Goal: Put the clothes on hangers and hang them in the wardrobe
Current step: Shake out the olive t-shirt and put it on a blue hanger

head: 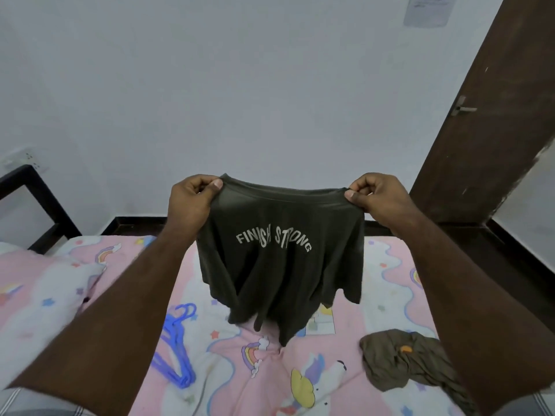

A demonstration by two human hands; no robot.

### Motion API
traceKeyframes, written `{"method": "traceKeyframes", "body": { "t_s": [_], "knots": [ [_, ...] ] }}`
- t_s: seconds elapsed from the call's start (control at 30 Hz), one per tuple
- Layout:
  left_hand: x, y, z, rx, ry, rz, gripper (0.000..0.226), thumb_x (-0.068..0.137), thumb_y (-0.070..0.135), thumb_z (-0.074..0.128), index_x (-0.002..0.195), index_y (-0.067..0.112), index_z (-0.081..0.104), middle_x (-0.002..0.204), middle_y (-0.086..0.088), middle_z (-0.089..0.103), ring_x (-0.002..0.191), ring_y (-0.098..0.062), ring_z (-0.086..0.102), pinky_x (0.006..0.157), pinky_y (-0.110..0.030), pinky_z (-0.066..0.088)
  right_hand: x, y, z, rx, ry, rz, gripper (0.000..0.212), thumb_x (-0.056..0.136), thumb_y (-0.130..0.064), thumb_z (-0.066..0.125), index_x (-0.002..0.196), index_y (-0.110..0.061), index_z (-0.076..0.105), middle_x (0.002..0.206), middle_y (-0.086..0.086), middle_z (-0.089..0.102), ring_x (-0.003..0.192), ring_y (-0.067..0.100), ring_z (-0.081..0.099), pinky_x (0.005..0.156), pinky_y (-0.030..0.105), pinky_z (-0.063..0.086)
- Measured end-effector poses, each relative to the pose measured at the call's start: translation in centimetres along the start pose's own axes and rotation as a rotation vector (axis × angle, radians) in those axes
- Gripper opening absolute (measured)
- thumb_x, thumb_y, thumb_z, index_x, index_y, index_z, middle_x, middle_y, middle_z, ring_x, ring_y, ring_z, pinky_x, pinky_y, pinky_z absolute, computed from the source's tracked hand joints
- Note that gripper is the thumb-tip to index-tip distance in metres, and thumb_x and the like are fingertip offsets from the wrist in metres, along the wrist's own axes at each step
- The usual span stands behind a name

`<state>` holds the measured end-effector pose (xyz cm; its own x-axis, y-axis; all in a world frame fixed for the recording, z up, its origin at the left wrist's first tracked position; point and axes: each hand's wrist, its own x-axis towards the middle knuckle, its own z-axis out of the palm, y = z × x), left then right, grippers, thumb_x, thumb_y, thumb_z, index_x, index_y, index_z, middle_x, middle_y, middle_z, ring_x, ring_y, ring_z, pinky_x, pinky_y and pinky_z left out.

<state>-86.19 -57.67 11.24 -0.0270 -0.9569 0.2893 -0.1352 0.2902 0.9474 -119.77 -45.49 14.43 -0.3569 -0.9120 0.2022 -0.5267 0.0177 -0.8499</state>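
A dark olive T-shirt printed "FINISH STRONG" hangs in the air above the bed. My left hand pinches its top edge at the left, and my right hand pinches the top edge at the right, stretching it between them. The shirt's hem dangles just above the sheet. Blue plastic hangers lie on the bed below my left forearm. A second olive garment lies crumpled on the bed at the right. No wardrobe is in view.
The bed has a pink unicorn-print sheet and a pillow at the left. A black bed frame runs along the white wall. A dark brown door with a metal handle stands at the right.
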Motion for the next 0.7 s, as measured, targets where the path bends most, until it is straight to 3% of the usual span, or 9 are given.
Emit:
{"method": "traceKeyframes", "body": {
  "t_s": [0.1, 0.3, 0.4, 0.53, 0.7],
  "knots": [
    [-1.0, -2.4, -0.8, 0.046, -0.096, -0.087, 0.007, 0.092, 0.018, 0.072, 0.086, 0.019, 0.076, 0.087, 0.005, 0.076, 0.083, -0.008, 0.068, 0.085, -0.024, 0.053, -1.5, 1.7, 1.3, 0.028, -0.105, 0.095, 0.01, 0.087, -0.014, 0.076, 0.082, -0.01, 0.069, 0.065, 0.003, 0.061, 0.059, 0.011, 0.055, 0.059, 0.027, 0.05],
    [-7.0, -11.9, -2.3, 0.183, -0.233, -0.334, 0.012, 0.091, 0.016, 0.073, 0.079, 0.018, 0.074, 0.076, 0.004, 0.073, 0.069, -0.007, 0.062, 0.074, -0.023, 0.05, -6.5, 8.8, 6.7, 0.001, -0.284, 0.286, 0.013, 0.085, -0.009, 0.077, 0.078, -0.012, 0.066, 0.06, 0.0, 0.06, 0.058, 0.015, 0.05, 0.058, 0.027, 0.04],
    [-11.2, -17.4, -3.4, 0.255, -0.324, -0.446, 0.015, 0.091, 0.012, 0.072, 0.078, 0.018, 0.073, 0.072, 0.008, 0.072, 0.066, -0.001, 0.062, 0.072, -0.02, 0.048, -10.0, 13.0, 9.8, -0.099, -0.397, 0.372, 0.015, 0.085, -0.007, 0.077, 0.075, -0.01, 0.066, 0.054, -0.003, 0.063, 0.049, 0.01, 0.054, 0.049, 0.021, 0.041],
    [-15.6, -23.0, -4.0, 0.319, -0.388, -0.572, 0.013, 0.093, 0.014, 0.07, 0.081, 0.017, 0.073, 0.077, 0.005, 0.073, 0.071, -0.008, 0.065, 0.07, -0.028, 0.05, -13.5, 17.8, 13.0, -0.152, -0.458, 0.508, 0.014, 0.082, -0.008, 0.08, 0.076, -0.008, 0.067, 0.072, 0.021, 0.071, 0.064, 0.035, 0.069, 0.063, 0.042, 0.055],
    [-16.8, -28.0, -2.4, 0.383, -0.372, -0.604, 0.008, 0.093, 0.019, 0.07, 0.091, 0.014, 0.076, 0.092, -0.001, 0.075, 0.091, -0.02, 0.068, 0.085, -0.032, 0.05, -13.7, 22.2, 16.6, -0.24, -0.44, 0.539, 0.012, 0.085, -0.015, 0.078, 0.079, -0.018, 0.067, 0.076, 0.001, 0.067, 0.076, 0.018, 0.06, 0.074, 0.034, 0.049]
  ]
}}
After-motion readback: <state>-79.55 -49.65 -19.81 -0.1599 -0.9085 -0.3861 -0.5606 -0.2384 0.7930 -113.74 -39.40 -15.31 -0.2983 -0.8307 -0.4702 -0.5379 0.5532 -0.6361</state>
